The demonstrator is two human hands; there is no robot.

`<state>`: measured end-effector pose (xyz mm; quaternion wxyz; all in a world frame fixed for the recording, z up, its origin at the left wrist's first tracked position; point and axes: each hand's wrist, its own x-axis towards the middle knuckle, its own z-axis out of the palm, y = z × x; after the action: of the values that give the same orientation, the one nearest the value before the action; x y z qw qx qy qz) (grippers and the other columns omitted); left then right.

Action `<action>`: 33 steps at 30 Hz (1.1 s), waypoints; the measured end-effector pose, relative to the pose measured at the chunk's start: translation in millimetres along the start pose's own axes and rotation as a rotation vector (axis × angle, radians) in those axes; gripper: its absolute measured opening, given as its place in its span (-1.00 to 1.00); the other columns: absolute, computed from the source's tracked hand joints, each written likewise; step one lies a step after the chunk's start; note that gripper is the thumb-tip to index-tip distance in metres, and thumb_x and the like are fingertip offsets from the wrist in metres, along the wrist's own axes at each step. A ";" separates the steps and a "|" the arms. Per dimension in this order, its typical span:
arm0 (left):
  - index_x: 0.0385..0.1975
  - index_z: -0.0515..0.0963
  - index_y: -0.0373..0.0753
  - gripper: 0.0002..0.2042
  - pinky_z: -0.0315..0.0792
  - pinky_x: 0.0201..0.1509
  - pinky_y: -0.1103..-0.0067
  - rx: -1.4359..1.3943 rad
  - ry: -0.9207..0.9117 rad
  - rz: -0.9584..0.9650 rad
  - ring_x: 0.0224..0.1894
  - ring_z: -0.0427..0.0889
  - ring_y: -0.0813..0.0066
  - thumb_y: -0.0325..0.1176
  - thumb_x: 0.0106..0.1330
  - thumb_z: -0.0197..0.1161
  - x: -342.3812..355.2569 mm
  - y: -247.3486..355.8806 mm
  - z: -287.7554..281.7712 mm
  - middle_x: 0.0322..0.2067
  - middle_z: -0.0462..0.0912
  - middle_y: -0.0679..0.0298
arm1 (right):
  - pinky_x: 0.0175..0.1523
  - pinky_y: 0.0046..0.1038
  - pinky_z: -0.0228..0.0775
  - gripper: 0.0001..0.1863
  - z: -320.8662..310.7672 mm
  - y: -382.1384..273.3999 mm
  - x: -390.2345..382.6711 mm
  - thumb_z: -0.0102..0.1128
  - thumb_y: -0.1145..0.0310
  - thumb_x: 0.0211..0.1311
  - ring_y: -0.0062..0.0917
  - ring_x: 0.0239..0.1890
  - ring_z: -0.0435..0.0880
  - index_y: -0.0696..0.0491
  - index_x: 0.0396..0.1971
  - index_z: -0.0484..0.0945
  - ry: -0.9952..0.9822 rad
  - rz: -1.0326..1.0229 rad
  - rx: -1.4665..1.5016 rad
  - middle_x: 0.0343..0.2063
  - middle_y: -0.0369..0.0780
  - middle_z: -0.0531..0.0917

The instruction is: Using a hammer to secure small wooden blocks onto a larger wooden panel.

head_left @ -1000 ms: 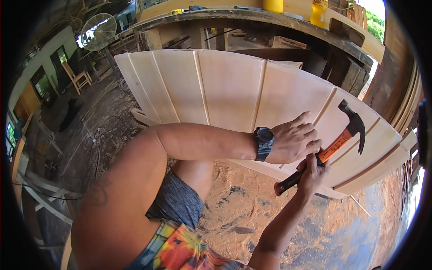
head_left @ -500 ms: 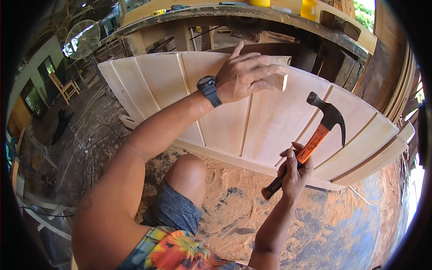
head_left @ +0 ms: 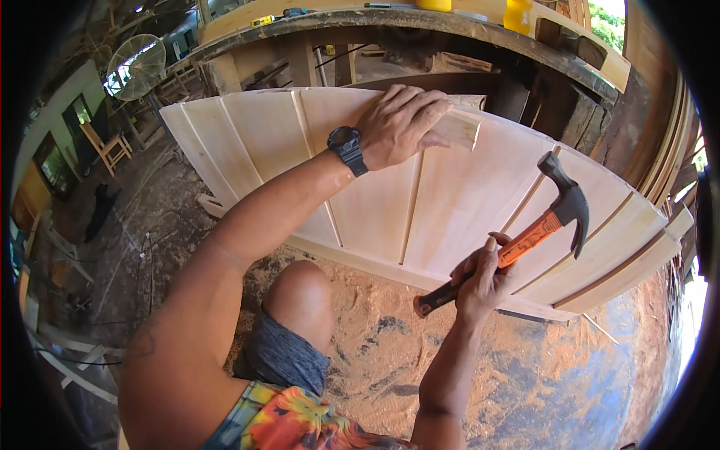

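A wide, pale wooden panel [head_left: 367, 206] with several raised vertical strips stands on edge in front of me. At its top edge my left hand [head_left: 399, 127] is closed over a small wooden block [head_left: 465, 130]; the block's end sticks out past my fingers. My right hand [head_left: 480, 283] grips a claw hammer [head_left: 534, 236] by its orange and black handle, low and to the right. The hammer's dark head points up, apart from the block and in front of the panel's right half.
Behind the panel runs a workbench [head_left: 345, 22] with a yellow bottle [head_left: 517, 16] and a tape measure [head_left: 263, 21] on it. Sawdust [head_left: 375, 337] covers the floor near my knee. A fan [head_left: 136, 66] and a wooden chair [head_left: 105, 146] stand at the far left.
The hammer has swung a little to the right and tilted flatter, its handle end moving left. My left fingers have closed down further over the block.
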<state>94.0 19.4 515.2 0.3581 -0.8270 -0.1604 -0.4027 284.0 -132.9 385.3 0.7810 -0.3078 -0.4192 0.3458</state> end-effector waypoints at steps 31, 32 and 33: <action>-0.04 0.48 -0.28 -0.49 0.43 0.14 0.21 -0.126 0.105 0.143 -0.02 0.62 0.09 -0.10 0.11 0.42 100.1 70.3 43.4 -0.12 0.65 0.10 | -0.75 -0.67 0.16 -0.77 -80.7 -46.5 12.0 0.19 0.37 0.37 -0.77 -0.81 0.29 0.20 -0.16 0.40 0.193 0.017 -0.153 -0.74 -0.39 0.34; -0.05 0.48 -0.27 -0.50 0.43 0.14 0.21 -0.147 0.107 0.128 -0.02 0.62 0.09 -0.07 0.13 0.41 111.4 83.2 58.9 -0.12 0.65 0.10 | -0.75 -0.67 0.16 -0.77 -85.3 -51.6 11.0 0.19 0.37 0.37 -0.77 -0.81 0.28 0.19 -0.16 0.40 0.210 0.004 -0.153 -0.75 -0.39 0.34; -0.06 0.48 -0.26 -0.51 0.42 0.14 0.21 -0.162 0.111 0.114 -0.03 0.62 0.10 -0.05 0.15 0.39 119.2 94.2 72.2 -0.13 0.64 0.10 | -0.75 -0.67 0.15 -0.78 -88.5 -55.6 11.4 0.18 0.37 0.38 -0.77 -0.81 0.27 0.19 -0.16 0.40 0.222 -0.012 -0.150 -0.75 -0.39 0.33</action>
<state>260.4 3.6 534.3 0.3205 -0.8374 -0.0601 -0.4386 381.2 -172.5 392.6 0.7994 -0.3994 -0.3566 0.2727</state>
